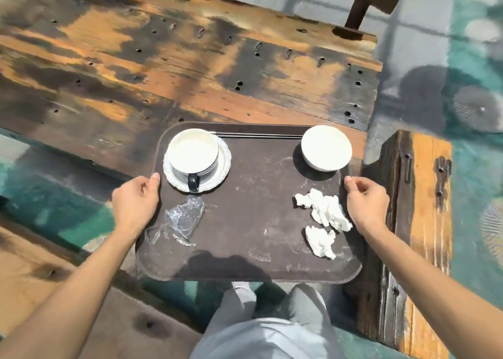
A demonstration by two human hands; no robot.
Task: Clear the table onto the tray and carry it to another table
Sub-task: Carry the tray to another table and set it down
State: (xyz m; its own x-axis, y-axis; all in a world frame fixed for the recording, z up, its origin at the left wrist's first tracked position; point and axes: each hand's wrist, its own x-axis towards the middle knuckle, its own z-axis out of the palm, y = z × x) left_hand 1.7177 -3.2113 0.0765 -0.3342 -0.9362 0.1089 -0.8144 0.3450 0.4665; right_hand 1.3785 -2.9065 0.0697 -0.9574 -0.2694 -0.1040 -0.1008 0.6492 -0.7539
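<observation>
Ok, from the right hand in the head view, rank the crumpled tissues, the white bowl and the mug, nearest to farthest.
1. Crumpled tissues, just inside the right hand on the tray's right side.
2. White bowl, at the far right corner.
3. Mug, far left, on its saucer.

One tray (245,222), one cup (192,151), one saucer (224,165), one bowl (326,147), two crumpled napkins (324,209) (319,241), one plastic wrapper (185,217)
</observation>
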